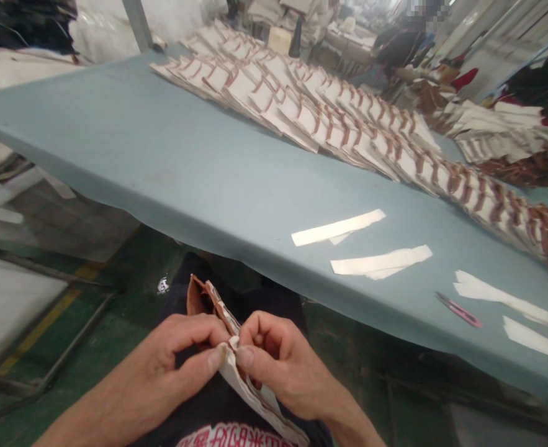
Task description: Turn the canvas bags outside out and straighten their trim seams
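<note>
Over my lap I hold a sewn fabric piece (250, 391), cream on one face with a brown lining or edge showing at its far end. My left hand (180, 360) pinches its folded edge between thumb and forefinger. Right beside it, my right hand (278, 360) pinches the same edge, so the two thumbs almost meet. Whatever lies between the fingertips is hidden. On the table to the right lie pink-handled thread snips (460, 309).
A blue-covered table (199, 167) stretches across in front of me. Overlapping rows of cream and brown fabric pieces (301, 112) line its far side. Pale strips (339, 227) lie near its front edge. Farther back a person (401, 43) is at another bench.
</note>
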Demonstrator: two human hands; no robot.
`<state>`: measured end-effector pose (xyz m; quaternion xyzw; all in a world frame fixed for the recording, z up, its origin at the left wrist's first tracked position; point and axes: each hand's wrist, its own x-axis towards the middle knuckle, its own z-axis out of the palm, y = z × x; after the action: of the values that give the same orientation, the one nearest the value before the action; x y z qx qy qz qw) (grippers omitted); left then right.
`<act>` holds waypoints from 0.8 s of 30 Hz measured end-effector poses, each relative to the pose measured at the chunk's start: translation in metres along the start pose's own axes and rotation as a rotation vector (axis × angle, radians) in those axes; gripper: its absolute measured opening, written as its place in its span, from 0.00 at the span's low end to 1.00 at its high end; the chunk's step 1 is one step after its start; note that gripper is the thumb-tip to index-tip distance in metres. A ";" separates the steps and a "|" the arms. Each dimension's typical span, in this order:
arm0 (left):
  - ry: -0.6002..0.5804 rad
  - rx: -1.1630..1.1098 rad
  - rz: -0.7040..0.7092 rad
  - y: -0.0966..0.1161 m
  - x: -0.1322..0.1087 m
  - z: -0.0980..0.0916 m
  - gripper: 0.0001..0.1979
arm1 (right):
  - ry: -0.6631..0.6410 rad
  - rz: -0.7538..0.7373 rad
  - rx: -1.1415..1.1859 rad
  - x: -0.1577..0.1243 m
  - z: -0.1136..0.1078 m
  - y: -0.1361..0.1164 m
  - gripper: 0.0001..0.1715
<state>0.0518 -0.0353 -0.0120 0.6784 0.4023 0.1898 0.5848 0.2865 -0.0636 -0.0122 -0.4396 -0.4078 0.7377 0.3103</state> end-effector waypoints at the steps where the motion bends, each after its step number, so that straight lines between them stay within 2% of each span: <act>1: 0.028 0.000 -0.015 -0.002 -0.002 0.002 0.20 | 0.039 -0.021 -0.075 -0.002 0.002 -0.002 0.29; 4: 0.089 0.034 -0.061 -0.003 -0.002 0.006 0.13 | 0.167 -0.095 -0.315 -0.007 0.010 -0.007 0.16; 7: 0.100 0.037 -0.049 0.002 0.002 0.008 0.11 | 0.224 -0.182 -0.460 -0.012 0.015 -0.008 0.10; 14: 0.070 0.117 -0.025 0.008 0.010 0.009 0.14 | 0.280 -0.325 -0.674 -0.016 0.014 0.007 0.08; 18: 0.099 0.168 -0.039 0.012 0.011 0.016 0.15 | 0.391 -0.477 -0.873 -0.013 0.016 0.018 0.08; 20: 0.136 0.142 -0.040 0.011 0.010 0.020 0.15 | 0.419 -0.451 -0.848 -0.011 0.017 0.018 0.06; 24: 0.107 -0.023 -0.075 0.003 0.008 0.021 0.16 | 0.331 -0.216 -0.534 -0.009 0.018 0.011 0.08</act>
<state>0.0728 -0.0428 -0.0163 0.6449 0.4560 0.2081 0.5769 0.2735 -0.0822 -0.0128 -0.5734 -0.5751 0.4861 0.3227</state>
